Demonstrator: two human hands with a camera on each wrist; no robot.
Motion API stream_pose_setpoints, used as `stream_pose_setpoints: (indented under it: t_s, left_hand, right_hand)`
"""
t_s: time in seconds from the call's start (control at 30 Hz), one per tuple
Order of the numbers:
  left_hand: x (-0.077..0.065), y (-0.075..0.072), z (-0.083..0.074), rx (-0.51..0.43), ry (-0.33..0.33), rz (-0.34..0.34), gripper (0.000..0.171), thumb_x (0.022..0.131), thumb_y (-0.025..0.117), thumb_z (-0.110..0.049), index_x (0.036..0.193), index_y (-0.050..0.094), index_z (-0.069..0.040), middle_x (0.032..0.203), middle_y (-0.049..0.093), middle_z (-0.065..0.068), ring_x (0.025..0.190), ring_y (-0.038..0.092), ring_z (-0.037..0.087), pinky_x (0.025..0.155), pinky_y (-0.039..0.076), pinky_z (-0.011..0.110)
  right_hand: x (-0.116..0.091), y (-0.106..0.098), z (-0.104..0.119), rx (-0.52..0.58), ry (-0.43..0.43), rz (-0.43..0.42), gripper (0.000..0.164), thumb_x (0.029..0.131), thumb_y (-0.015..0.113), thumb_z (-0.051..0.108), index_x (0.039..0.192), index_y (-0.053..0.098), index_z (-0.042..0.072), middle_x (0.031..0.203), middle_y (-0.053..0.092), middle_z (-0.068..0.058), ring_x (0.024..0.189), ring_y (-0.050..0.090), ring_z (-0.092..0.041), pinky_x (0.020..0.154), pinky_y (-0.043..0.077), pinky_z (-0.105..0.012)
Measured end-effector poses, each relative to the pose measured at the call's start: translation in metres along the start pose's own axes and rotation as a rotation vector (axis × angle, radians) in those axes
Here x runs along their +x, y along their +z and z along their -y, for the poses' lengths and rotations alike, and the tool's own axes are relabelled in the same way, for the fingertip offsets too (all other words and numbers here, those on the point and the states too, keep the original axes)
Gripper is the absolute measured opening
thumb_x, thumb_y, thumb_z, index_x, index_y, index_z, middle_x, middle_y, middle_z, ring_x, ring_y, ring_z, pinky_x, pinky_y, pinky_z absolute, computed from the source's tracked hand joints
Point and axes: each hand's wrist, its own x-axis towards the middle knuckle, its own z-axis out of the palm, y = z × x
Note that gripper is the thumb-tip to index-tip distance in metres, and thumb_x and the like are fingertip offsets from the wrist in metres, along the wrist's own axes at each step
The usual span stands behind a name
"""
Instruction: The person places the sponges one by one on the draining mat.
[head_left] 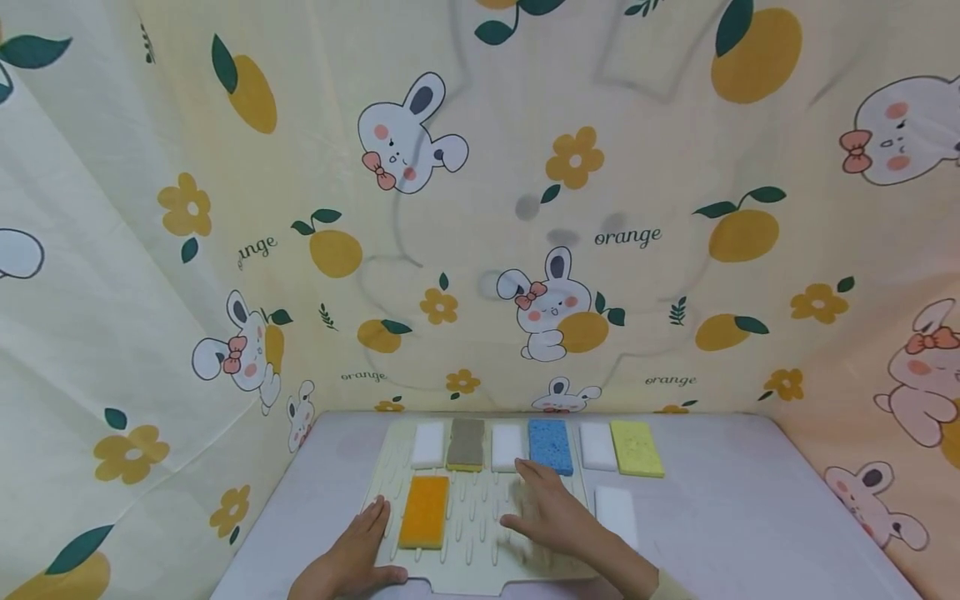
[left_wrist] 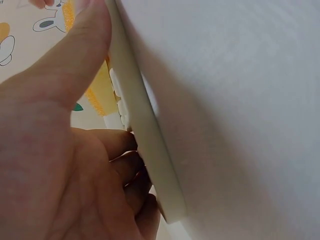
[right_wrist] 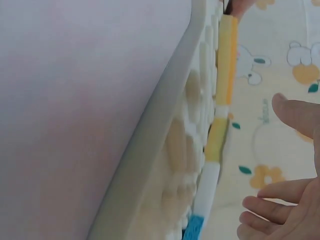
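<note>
A cream drying board [head_left: 468,575] with raised ribs lies on the table, an orange sponge [head_left: 424,512] on its left half. At the board's left front corner rests my left hand [head_left: 347,550], fingers along the side and thumb by the front edge; the left wrist view shows its fingertips at the board's rim [left_wrist: 150,150]. My right hand [head_left: 551,508] hovers over the right half with spread fingers, holding nothing. Its fingertips overlap the lower edge of a blue sponge [head_left: 551,446] in the head view. In the right wrist view, the right hand [right_wrist: 280,205] stands apart from the board.
Along the back of the board sit white sponges [head_left: 429,445] and a grey-topped yellow sponge [head_left: 466,443]. Right of the board lie another white sponge [head_left: 597,446], a yellow sponge [head_left: 637,448] and a white one [head_left: 617,512] farther forward. A patterned cloth [head_left: 480,333] hangs around the table.
</note>
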Motion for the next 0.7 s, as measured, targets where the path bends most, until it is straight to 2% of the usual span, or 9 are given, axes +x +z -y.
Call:
stream_pose_setpoints:
  t_s: [0.17, 0.33, 0.7]
  left_hand:
    - [0.000, 0.001, 0.003, -0.003, 0.023, -0.008, 0.120, 0.081, 0.087, -0.061, 0.163, 0.033, 0.009, 0.173, 0.024, 0.028, 0.160, 0.025, 0.045, 0.128, 0.022, 0.064]
    - [0.001, 0.001, 0.004, -0.003, 0.017, -0.004, 0.121, 0.081, 0.087, -0.062, 0.163, 0.033, 0.009, 0.173, 0.024, 0.028, 0.161, 0.025, 0.045, 0.129, 0.022, 0.063]
    - [0.001, 0.001, 0.001, 0.007, 0.008, -0.001, 0.121, 0.080, 0.087, -0.062, 0.163, 0.033, 0.008, 0.173, 0.026, 0.028, 0.160, 0.026, 0.045, 0.128, 0.023, 0.063]
  right_hand:
    - [-0.012, -0.012, -0.009, -0.014, 0.022, -0.032, 0.095, 0.092, 0.086, 0.045, 0.161, 0.042, -0.004, 0.163, 0.043, -0.027, 0.152, 0.038, -0.047, 0.117, 0.042, -0.067]
    - [-0.021, -0.021, -0.018, -0.022, 0.024, -0.063, 0.092, 0.091, 0.088, 0.042, 0.159, 0.045, -0.003, 0.161, 0.046, -0.025, 0.151, 0.040, -0.047, 0.117, 0.042, -0.066]
    - [-0.040, -0.042, -0.044, -0.058, 0.085, -0.050, 0.094, 0.089, 0.089, 0.043, 0.158, 0.046, -0.004, 0.161, 0.047, -0.024, 0.151, 0.040, -0.047, 0.119, 0.040, -0.065]
